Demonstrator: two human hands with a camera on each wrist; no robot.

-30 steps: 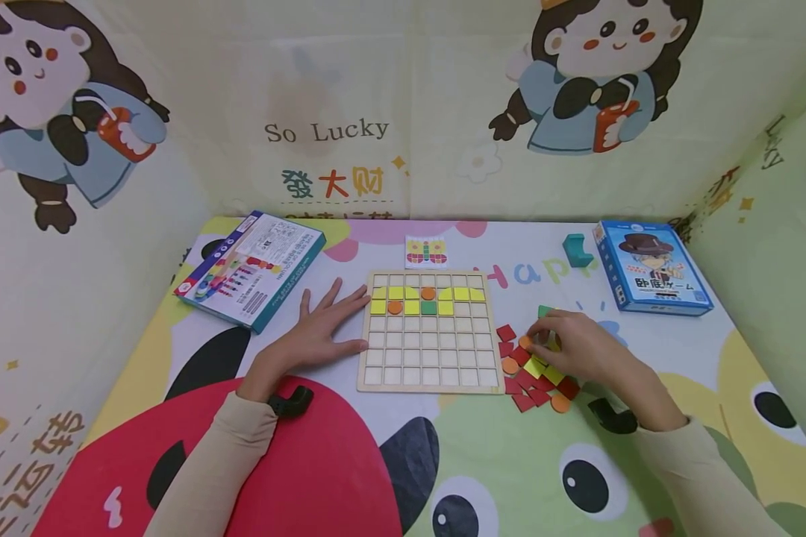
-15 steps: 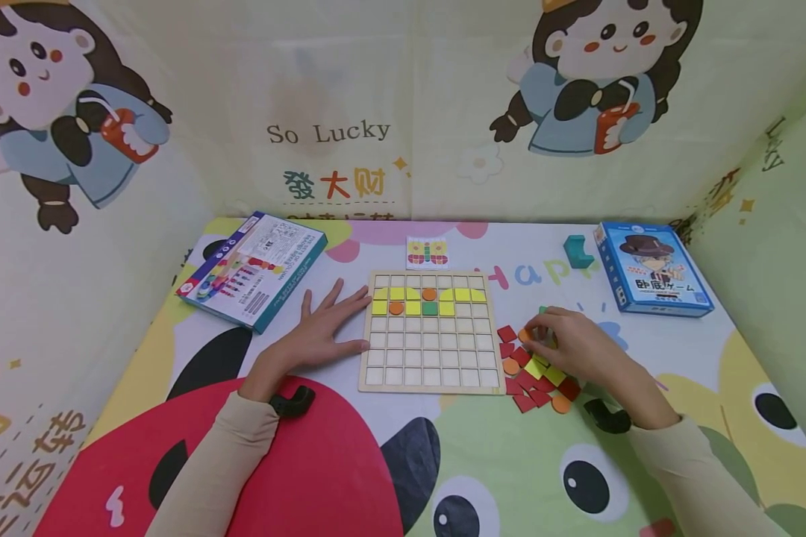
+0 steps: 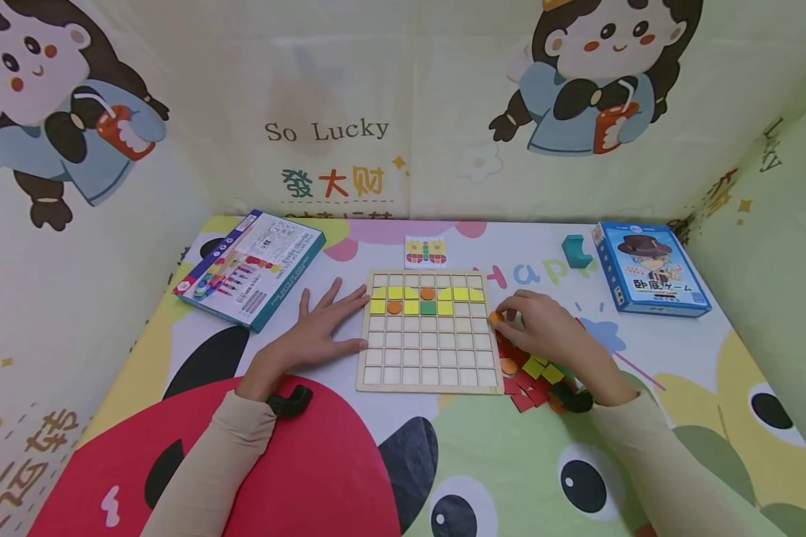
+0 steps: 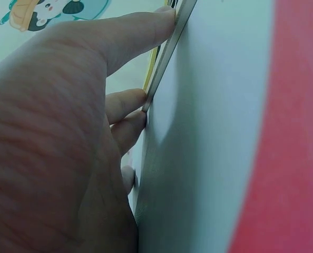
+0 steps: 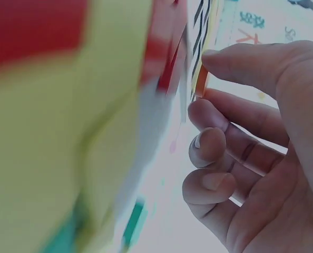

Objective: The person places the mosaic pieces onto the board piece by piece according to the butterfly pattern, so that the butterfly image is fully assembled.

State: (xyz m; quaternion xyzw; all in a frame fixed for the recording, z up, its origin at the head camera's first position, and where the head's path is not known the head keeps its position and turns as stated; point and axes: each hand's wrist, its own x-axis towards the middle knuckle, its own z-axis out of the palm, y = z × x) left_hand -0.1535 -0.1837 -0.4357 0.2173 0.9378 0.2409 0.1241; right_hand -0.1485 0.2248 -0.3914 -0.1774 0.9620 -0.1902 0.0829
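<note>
A wooden grid board (image 3: 430, 365) lies mid-table, with yellow, orange and green tiles in two of its upper rows. My left hand (image 3: 319, 328), fingers spread, rests on the table with thumb and fingertips touching the board's left edge, as the left wrist view also shows. At the board's right edge my right hand (image 3: 544, 324) pinches an orange round tile (image 5: 201, 81) between thumb and index finger; its other fingers are curled. Below that hand lies a loose pile of red tiles (image 3: 522, 403), yellow tiles (image 3: 544, 369) and an orange round tile (image 3: 508, 366), partly hidden by the hand and wrist.
Behind the board lies a card with a butterfly pattern (image 3: 426, 253). A flat box (image 3: 251, 268) lies at the back left, a blue box (image 3: 651, 268) at the back right. A teal block (image 3: 577, 252) is beside the blue box.
My right hand has moved left from the tile pile to the board's right edge, carrying the orange round tile. The left hand has stayed where it was.
</note>
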